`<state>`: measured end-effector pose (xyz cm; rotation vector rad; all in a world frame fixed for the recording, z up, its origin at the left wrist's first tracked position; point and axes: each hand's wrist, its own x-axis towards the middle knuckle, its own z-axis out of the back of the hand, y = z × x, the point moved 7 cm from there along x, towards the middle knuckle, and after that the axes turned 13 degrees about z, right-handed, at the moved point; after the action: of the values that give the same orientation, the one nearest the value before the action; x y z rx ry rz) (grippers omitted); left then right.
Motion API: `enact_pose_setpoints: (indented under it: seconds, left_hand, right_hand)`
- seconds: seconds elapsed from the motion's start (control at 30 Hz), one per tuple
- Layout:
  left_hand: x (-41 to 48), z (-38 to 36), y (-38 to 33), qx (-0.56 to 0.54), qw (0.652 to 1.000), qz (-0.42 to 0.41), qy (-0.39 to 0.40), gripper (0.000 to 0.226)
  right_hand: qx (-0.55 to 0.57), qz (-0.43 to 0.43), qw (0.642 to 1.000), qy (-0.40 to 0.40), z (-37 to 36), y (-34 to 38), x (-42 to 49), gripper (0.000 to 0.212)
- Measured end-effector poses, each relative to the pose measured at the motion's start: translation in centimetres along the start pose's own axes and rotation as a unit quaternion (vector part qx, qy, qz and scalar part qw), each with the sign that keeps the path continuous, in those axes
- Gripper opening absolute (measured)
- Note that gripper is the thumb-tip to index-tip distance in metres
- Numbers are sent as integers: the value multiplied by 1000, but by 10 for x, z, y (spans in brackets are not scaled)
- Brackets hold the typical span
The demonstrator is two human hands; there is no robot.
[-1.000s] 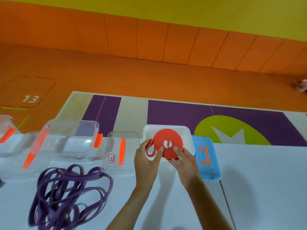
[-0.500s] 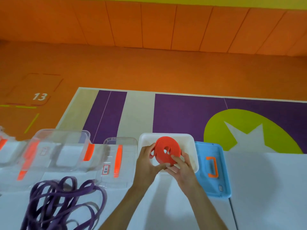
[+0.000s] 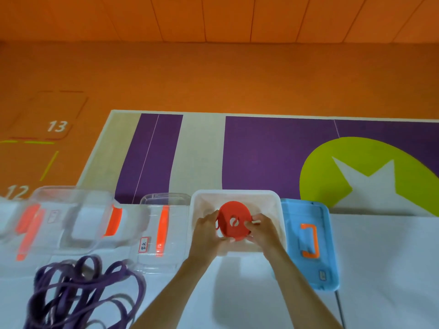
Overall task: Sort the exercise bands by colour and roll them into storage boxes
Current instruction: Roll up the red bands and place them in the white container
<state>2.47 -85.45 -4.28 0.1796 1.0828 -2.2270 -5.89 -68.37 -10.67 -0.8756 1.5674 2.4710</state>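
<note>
Red exercise band [image 3: 234,222], wound into a flat coil with a small opening at its centre, held tilted within the outline of the white storage box [image 3: 276,210]; whether the coil touches the box floor cannot be told. Left hand [image 3: 206,231] grips the coil's left edge, fingers curled round the rim. Right hand [image 3: 264,230] grips the right edge, fingertips [image 3: 253,218] on the upper face and thumb below. Both forearms reach in from the lower edge across the white table [image 3: 384,269].

Blue lid [image 3: 329,245] lies flat just right of the white box, its edge against the box wall; an orange handle [image 3: 310,241] sits on its top. Clear lid [image 3: 177,233] lies just left of the white box and bears an orange strip [image 3: 162,230] and a small red-bordered label [image 3: 144,244]. Further left stands a clear storage box [image 3: 78,217] with an orange latch [image 3: 113,220], partly blurred. Purple exercise bands [image 3: 83,293] lie in a loose tangled heap at the table's near left, well apart from the hands. Beyond the table: orange floor [image 3: 213,79] and a purple mat [image 3: 273,150] showing a green disc [image 3: 318,176] with a pale star.
</note>
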Motion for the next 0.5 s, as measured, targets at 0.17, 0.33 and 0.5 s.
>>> enact_pose_setpoints:
  seconds: [0.17, 0.33, 0.5]
  left_hand:
    - [25, -22, 2, 62, 997, 42, 35, 79]
    - [40, -37, 8, 113, 989, 69, 66, 72]
    - [44, -55, 35, 145, 981, 103, 76, 56]
  right_hand:
    - [-105, 24, 994, -8, -4, 2, 14, 11]
    - [-175, 0, 984, 13, -5, -9, 19, 22]
    - [-195, -17, 981, 18, -6, -16, 21, 12]
